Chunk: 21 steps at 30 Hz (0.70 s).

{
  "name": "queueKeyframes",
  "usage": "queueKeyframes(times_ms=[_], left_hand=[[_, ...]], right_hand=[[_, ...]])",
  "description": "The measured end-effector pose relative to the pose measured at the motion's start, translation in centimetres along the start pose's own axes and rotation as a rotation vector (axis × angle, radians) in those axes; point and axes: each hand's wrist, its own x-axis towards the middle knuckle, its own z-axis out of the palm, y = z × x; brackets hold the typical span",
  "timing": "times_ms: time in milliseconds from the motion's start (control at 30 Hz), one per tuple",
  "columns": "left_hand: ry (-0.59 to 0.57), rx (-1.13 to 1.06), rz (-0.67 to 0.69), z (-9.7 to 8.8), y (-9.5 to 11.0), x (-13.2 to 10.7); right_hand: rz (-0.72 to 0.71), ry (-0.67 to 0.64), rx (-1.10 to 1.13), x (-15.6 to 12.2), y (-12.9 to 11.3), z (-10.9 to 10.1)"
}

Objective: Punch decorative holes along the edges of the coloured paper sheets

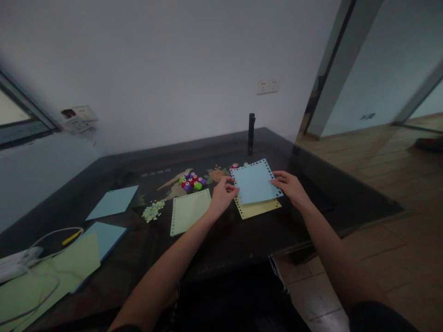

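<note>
The left hand [223, 193] and right hand [290, 186] each have thumb and fingers pinched on the blue sheet [256, 182], at its 9 and 3 o'clock edges (clock face centred on this sheet, 12 toward the wall [190, 92]). Holes line its left, top and right margins. At 6 o'clock the yellow sheet [258, 210] projects from beneath; contact between the two cannot be judged. A light, even pinch close to the margins, both sides level, should serve best here, sparing the perforations from tearing.

Beyond, at 8 o'clock, lies a pale green sheet [191, 212]; at 9, a cluster of coloured objects [192, 180]; further left, a heap of paper bits [154, 210]. A black cylinder [251, 133] stands at 12 on the bench [242, 240]. Far out toward 8 lie green paper [79, 258] and a white cable [51, 276]. The nearest likely hindrance is the pair of small objects [235, 165] just behind the upper edge, toward 11.
</note>
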Motion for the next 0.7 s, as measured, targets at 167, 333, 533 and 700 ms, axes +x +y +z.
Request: queueKeyframes(times_ms=[167, 333, 533, 700], left_hand=[[-0.072, 0.174, 0.025, 0.8, -0.9, -1.2], [-0.106, 0.311, 0.047, 0.7, -1.7, -1.6], [-0.162, 0.439, 0.040, 0.8, -1.9, -1.7], [-0.174, 0.493, 0.040, 0.8, -2.0, -1.7]], right_hand=[[-0.032, -0.057, -0.141, 0.0, 0.1, -0.4], [-0.045, -0.128, -0.362, 0.2, 0.8, -0.4], [-0.074, -0.178, -0.573, 0.5, 1.7, -0.6], [-0.076, -0.223, -0.614, 0.4, 1.8, -0.6]])
